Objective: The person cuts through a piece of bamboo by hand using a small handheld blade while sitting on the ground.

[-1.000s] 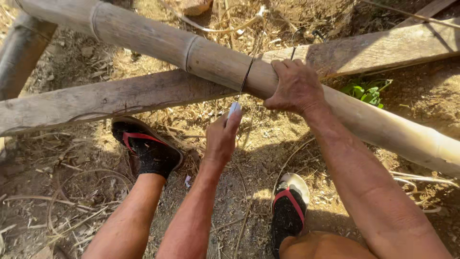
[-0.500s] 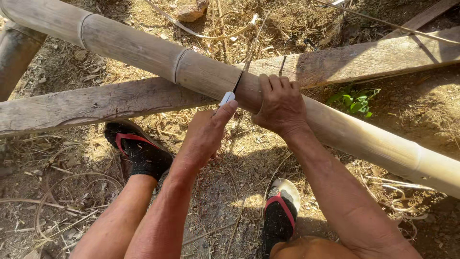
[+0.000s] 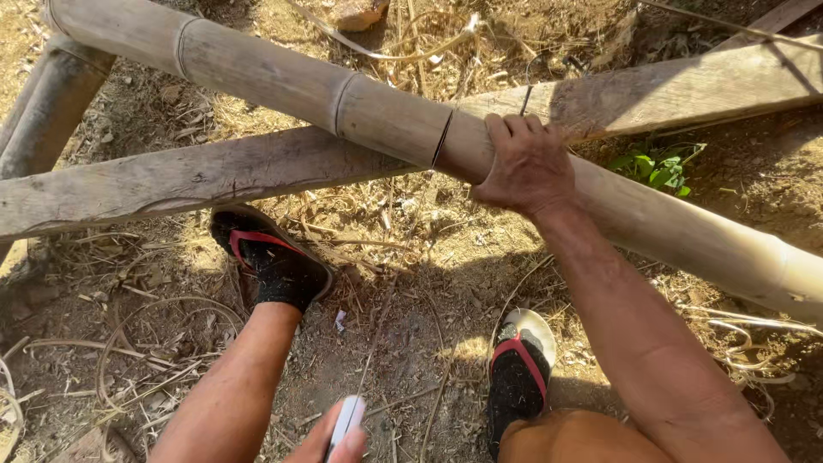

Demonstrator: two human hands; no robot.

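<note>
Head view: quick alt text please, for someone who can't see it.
A person's right hand grips a thick bamboo pole lying across a weathered wooden plank on dry, littered ground. The left hand, low in frame, holds a small white object.

dirt ground [image 3: 411, 343]; dry straw [image 3: 403, 214]; wooden plank [image 3: 171, 176]; bamboo pole [image 3: 283, 81]

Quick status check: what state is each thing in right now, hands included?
Bamboo pole: lies slanted across the plank, dark line marked around it.
Wooden plank: flat, under the pole.
Right hand: gripping the pole beside the line.
Left hand: low, away from the pole, holding a white marker.
</note>
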